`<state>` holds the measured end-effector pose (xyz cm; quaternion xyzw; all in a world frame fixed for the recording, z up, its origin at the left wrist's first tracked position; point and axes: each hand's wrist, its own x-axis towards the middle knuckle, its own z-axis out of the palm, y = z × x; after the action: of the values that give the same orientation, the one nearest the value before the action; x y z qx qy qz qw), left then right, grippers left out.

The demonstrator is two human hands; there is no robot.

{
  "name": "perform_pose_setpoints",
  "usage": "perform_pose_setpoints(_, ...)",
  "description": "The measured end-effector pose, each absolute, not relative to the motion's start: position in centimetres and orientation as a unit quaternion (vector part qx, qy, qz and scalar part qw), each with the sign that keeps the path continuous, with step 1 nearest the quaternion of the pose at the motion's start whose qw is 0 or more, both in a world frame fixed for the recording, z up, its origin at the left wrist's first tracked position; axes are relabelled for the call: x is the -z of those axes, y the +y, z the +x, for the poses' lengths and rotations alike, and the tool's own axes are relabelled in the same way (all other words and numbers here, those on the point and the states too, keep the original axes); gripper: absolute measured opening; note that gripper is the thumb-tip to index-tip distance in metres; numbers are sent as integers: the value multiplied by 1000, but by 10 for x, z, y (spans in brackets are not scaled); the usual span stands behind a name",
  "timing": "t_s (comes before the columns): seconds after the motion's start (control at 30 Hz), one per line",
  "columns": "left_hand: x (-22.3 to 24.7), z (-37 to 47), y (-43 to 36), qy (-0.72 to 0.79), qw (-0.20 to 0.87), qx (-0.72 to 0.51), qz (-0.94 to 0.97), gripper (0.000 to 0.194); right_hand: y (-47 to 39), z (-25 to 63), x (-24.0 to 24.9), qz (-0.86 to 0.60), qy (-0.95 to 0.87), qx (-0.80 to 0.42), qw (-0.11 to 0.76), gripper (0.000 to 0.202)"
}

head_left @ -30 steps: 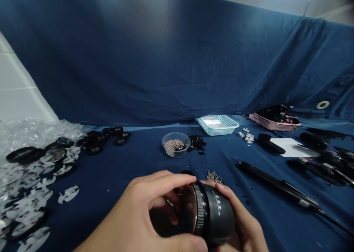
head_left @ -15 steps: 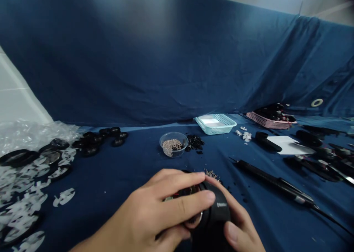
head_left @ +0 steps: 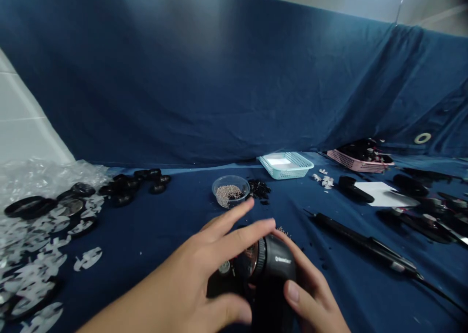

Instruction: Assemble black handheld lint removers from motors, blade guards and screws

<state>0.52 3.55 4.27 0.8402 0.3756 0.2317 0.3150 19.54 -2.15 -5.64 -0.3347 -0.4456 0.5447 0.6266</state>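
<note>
A black handheld device (head_left: 280, 262) with a rounded head, a ridged ring and small white lettering stands upright at the bottom centre. My right hand (head_left: 310, 289) wraps round its right side, thumb in front and fingers behind. On the other side, my left hand (head_left: 208, 260) is open, its fingers spread over the device's left face. One left fingertip reaches the top edge near the right fingertips; whether it touches cannot be made out. Between the left fingers and thumb shows a shiny round part (head_left: 250, 257). Behind the hands lie loose screws (head_left: 283, 232), partly hidden.
Beyond the hands stands a clear bowl (head_left: 230, 191) of small screws beside black bits (head_left: 259, 189). A blue basket (head_left: 287, 166) and a pink basket (head_left: 360, 161) are behind. An electric screwdriver (head_left: 365, 243) lies right; white plastic pieces (head_left: 40, 262) and black rings (head_left: 25, 206) left.
My left fingers have lifted off the device's head and spread apart, the thumb coming into sight. The device has shifted slightly left, its lettering now clearer, still in my right hand.
</note>
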Motion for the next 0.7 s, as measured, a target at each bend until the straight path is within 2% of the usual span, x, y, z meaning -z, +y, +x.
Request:
perform_pose_setpoints(0.07, -40, 4, 37, 379, 331, -245, 829, 87, -20, 195, 56, -332, -446, -548, 625, 59)
perform_pose_setpoints(0.17, -37, 5, 39, 374, 349, -251, 822, 64, -19, 194, 55, -327, -430, -558, 630, 60)
perform_pose_setpoints(0.27, -35, 7, 39, 374, 360, -267, 812, 82, -18, 194, 56, -334, -435, -552, 628, 59)
perform_pose_setpoints(0.3, -33, 8, 39, 380, 368, -271, 804, 79, -17, 194, 57, -341, -445, -544, 624, 59)
perform_pose_setpoints(0.37, -29, 9, 39, 384, 357, -272, 807, 55, -17, 196, 59, -353, -459, -531, 618, 59)
perform_pose_setpoints(0.4, -26, 9, 39, 378, 340, -267, 819, 51, -17, 196, 59, -353, -458, -535, 616, 57)
perform_pose_setpoints(0.5, -21, 8, 38, 377, 335, -279, 817, 80, -17, 196, 59, -335, -455, -546, 618, 59)
perform_pose_setpoints(0.53, -20, 8, 37, 381, 354, -288, 804, 83, -18, 196, 59, -333, -455, -543, 622, 59)
perform_pose_setpoints(0.63, -21, 9, 33, 361, 360, -290, 810, 53, -20, 195, 57, -345, -426, -553, 628, 57)
perform_pose_setpoints(0.7, -22, 13, 29, 350, 325, -294, 828, 64, -22, 195, 56, -343, -408, -577, 619, 57)
